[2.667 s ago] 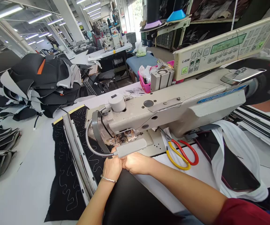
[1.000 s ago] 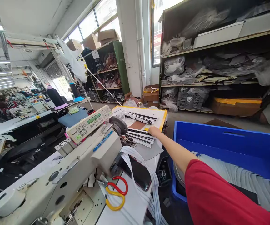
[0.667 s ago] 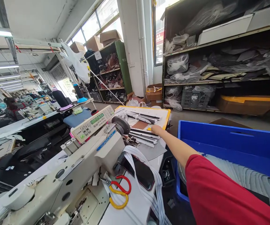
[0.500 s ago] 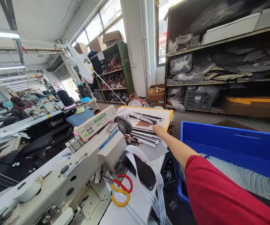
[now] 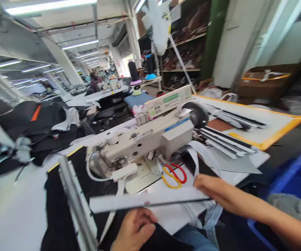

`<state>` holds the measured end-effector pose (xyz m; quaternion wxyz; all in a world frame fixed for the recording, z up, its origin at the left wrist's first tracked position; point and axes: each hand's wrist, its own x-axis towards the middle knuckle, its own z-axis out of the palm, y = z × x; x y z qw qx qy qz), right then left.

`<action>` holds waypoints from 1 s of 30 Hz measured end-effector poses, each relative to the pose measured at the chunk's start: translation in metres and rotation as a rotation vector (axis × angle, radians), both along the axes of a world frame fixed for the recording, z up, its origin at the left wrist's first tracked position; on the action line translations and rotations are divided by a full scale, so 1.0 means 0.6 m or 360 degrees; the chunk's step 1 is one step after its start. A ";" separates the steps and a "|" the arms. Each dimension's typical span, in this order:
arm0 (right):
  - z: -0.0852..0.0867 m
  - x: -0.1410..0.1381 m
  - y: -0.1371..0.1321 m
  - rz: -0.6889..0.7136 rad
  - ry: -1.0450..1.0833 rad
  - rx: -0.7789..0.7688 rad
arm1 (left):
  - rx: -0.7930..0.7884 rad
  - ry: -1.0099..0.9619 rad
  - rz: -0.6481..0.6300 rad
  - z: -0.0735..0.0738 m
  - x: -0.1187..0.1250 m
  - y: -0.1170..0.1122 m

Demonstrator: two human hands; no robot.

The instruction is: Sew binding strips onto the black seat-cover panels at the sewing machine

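My right hand [image 5: 208,186] grips one end of a long white strip [image 5: 129,201] with a dark edge, holding it across the front of the sewing machine [image 5: 150,143]. Below the strip's middle is my left hand [image 5: 136,228], thumb apart from its loosely curled fingers, with nothing visible between them. Black fabric [image 5: 58,205] lies to the left, and grey and white strips [image 5: 74,198] rest on it. Scissors [image 5: 176,177] with one red and one yellow handle lie beside the machine bed. More black-and-white strips [image 5: 226,141] are spread at the right.
A yellow-edged board [image 5: 278,122] sits at the table's right end. Beyond it stands a blue bin [image 5: 294,174]. White elastic bands [image 5: 205,157] hang over the table edge. Thread cones [image 5: 133,72] stand behind the machine, and dark material [image 5: 27,118] is heaped at the left.
My right hand has come back from the strips at the right with one strip. My left hand has entered view. The view has swung left, showing the machine's front and the black fabric.
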<state>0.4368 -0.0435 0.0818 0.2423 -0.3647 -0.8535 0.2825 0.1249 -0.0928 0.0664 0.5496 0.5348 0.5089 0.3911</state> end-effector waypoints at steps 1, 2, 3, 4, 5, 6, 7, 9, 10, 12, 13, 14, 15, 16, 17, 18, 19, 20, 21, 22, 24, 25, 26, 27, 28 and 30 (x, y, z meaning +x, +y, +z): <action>-0.006 -0.028 -0.009 0.0188 -0.0060 -0.0093 | -0.0152 -0.0164 0.0102 0.001 0.017 -0.006; -0.013 -0.051 -0.013 0.0300 -0.0116 -0.0161 | -0.0291 -0.0319 0.0226 0.000 0.028 -0.009; -0.023 -0.070 -0.009 0.0361 -0.0157 -0.0202 | -0.0405 -0.0444 0.0361 -0.003 0.034 -0.010; -0.035 -0.086 0.000 0.0385 -0.0178 -0.0228 | -0.0485 -0.0542 0.0481 -0.007 0.035 -0.010; -0.047 -0.100 0.013 0.0386 -0.0194 -0.0241 | -0.0539 -0.0614 0.0570 -0.012 0.033 -0.010; -0.058 -0.115 0.028 0.0368 -0.0200 -0.0222 | -0.0582 -0.0654 0.0618 -0.017 0.030 -0.011; -0.068 -0.130 0.042 0.0349 -0.0192 -0.0155 | -0.0621 -0.0673 0.0618 -0.022 0.028 -0.012; -0.081 -0.163 0.064 0.0357 -0.0177 0.0092 | -0.0709 -0.0687 0.0524 -0.032 0.030 -0.016; -0.084 -0.180 0.069 0.0417 -0.0181 0.0257 | -0.0757 -0.0693 0.0449 -0.036 0.034 -0.019; -0.084 -0.214 0.072 0.0666 -0.0232 0.0573 | -0.0858 -0.0696 0.0255 -0.042 0.044 -0.022; -0.083 -0.228 0.072 0.0820 -0.0281 0.0700 | -0.0901 -0.0668 0.0128 -0.044 0.047 -0.022; -0.083 -0.241 0.074 0.0946 -0.0330 0.0807 | -0.0918 -0.0589 -0.0013 -0.045 0.047 -0.021; -0.085 -0.252 0.077 0.1025 -0.0373 0.0896 | -0.0865 -0.0411 -0.0157 -0.046 0.044 -0.019; -0.088 -0.259 0.082 0.1055 -0.0404 0.0971 | -0.0742 -0.0164 -0.0279 -0.047 0.037 -0.015; -0.094 -0.265 0.090 0.1048 -0.0429 0.1033 | -0.0579 0.0096 -0.0357 -0.048 0.029 -0.009; -0.102 -0.269 0.099 0.1037 -0.0450 0.1084 | -0.0378 0.0371 -0.0390 -0.050 0.019 -0.002; -0.111 -0.272 0.109 0.1037 -0.0468 0.1130 | -0.0155 0.0658 -0.0394 -0.055 0.010 0.005; -0.120 -0.274 0.119 0.1059 -0.0483 0.1174 | 0.0072 0.0945 -0.0390 -0.062 0.001 0.013; -0.130 -0.276 0.129 0.1102 -0.0496 0.1213 | 0.0296 0.1220 -0.0393 -0.072 -0.005 0.021; -0.138 -0.278 0.138 0.1146 -0.0504 0.1245 | 0.0527 0.1482 -0.0412 -0.085 -0.009 0.028; -0.150 -0.284 0.152 0.1205 -0.0506 0.1296 | 0.1037 0.1898 -0.0468 -0.110 -0.012 0.038; -0.154 -0.286 0.157 0.1224 -0.0503 0.1308 | 0.1246 0.1950 -0.0462 -0.120 -0.012 0.040; -0.157 -0.288 0.162 0.1245 -0.0496 0.1315 | 0.1427 0.1916 -0.0427 -0.126 -0.013 0.041; -0.159 -0.290 0.166 0.1265 -0.0484 0.1320 | 0.1561 0.1820 -0.0361 -0.127 -0.014 0.041; -0.160 -0.291 0.168 0.1288 -0.0459 0.1321 | 0.1631 0.1685 -0.0257 -0.124 -0.017 0.039; -0.161 -0.293 0.170 0.1261 -0.0360 0.1260 | 0.1569 0.1379 0.0047 -0.107 -0.027 0.033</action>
